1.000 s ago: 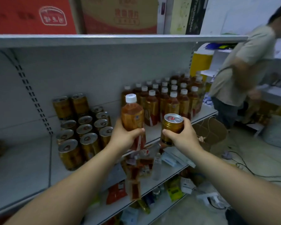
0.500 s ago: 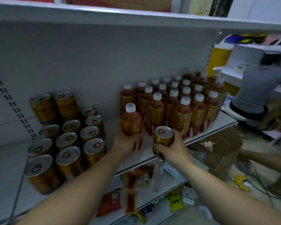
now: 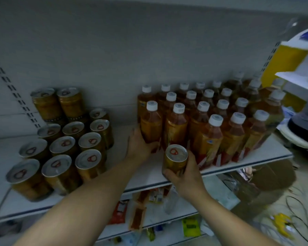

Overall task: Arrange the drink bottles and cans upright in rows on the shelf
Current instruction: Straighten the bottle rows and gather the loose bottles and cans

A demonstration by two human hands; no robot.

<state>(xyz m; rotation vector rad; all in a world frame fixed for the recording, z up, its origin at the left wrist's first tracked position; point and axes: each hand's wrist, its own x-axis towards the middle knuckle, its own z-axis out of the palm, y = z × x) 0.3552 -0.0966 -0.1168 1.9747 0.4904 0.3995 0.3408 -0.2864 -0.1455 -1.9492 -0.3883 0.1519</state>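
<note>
While the shelf [image 3: 238,161] carries a block of cans [image 3: 64,144] at the left and rows of capped bottles [image 3: 220,121] at the right, we see our left hand [image 3: 140,147] wrapped around a bottle [image 3: 151,125] standing at the rows' left end. Our right hand [image 3: 184,173] grips a can [image 3: 175,159] upright, just before the front bottles.

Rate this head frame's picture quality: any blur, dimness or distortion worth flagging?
Head view: dim overall, with a bluish cast. The right edge is smeared by motion blur, most around the yellow box. Wide-angle bending curves the shelf edge and upright slots. The can in the right hand and the bottle at the left hand stay fairly sharp; labels are unreadable.
</note>
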